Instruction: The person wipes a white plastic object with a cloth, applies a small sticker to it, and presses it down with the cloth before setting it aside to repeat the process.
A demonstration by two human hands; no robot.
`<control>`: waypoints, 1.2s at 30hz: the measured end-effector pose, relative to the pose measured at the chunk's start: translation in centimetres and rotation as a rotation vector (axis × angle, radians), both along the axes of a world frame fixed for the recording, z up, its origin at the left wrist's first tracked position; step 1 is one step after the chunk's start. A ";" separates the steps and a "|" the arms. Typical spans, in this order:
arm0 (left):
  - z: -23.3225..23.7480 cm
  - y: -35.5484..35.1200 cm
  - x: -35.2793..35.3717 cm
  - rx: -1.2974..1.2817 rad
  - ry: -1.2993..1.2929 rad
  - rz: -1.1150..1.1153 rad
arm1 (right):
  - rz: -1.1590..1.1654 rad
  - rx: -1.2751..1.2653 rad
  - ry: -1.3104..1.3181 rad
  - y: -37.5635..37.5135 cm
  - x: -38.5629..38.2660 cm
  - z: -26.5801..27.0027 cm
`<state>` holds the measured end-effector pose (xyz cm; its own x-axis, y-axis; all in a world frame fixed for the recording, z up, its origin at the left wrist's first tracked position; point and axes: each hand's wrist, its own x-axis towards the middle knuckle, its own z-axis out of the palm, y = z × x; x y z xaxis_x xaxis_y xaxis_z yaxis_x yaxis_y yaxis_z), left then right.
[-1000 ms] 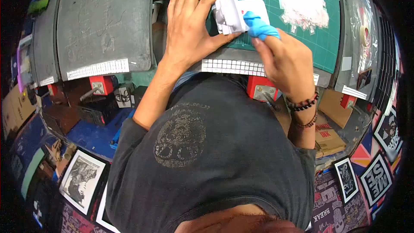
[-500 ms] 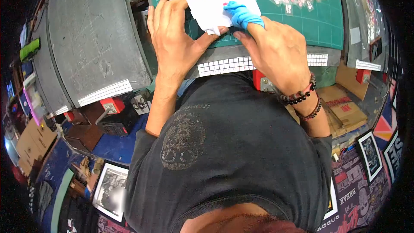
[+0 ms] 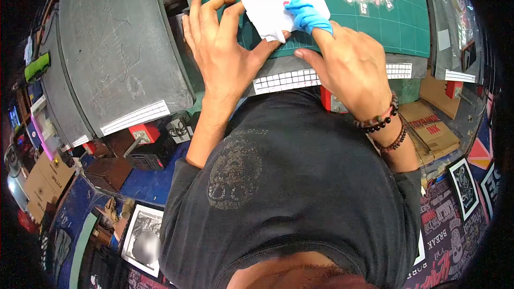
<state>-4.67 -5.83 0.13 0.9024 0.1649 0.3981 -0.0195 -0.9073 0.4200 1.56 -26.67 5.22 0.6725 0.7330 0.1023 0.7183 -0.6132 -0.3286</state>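
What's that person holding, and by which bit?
The left hand holds the white piece by its left end, thumb at the near corner. The right hand touches its flat face through a blue wrap.

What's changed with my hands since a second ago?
The white piece has tipped leftward, showing more of its flat face. The right hand has spread its thumb from the blue cloth. The left hand stays at the piece; the cloth stays wrapped on the right hand.

"INK" in red on cardbd (image 3: pixel 430 131), R side; "BREAK" on dk printed sheet (image 3: pixel 447 234), lower R.
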 end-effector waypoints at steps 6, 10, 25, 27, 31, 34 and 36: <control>0.0 0.1 -0.1 0.009 0.021 0.011 | 0.071 0.039 0.004 1.0 1.2 -0.2; 0.0 -0.1 -0.2 -0.015 0.026 0.036 | 0.088 0.090 0.029 0.3 0.4 0.6; 0.0 0.1 -0.1 0.004 0.029 0.003 | 0.047 0.001 0.115 0.9 -0.1 0.9; -0.2 0.2 -0.1 0.006 0.027 -0.013 | 0.051 -0.063 0.088 1.6 0.4 0.4; 0.0 0.1 -0.2 0.015 0.026 -0.009 | 0.046 -0.041 0.056 2.1 0.8 0.0; 0.0 0.0 -0.4 0.039 0.028 0.015 | 0.113 0.046 0.042 0.9 0.3 0.3; -0.1 0.1 -0.4 0.033 0.036 -0.003 | 0.086 0.042 0.074 0.8 0.1 1.0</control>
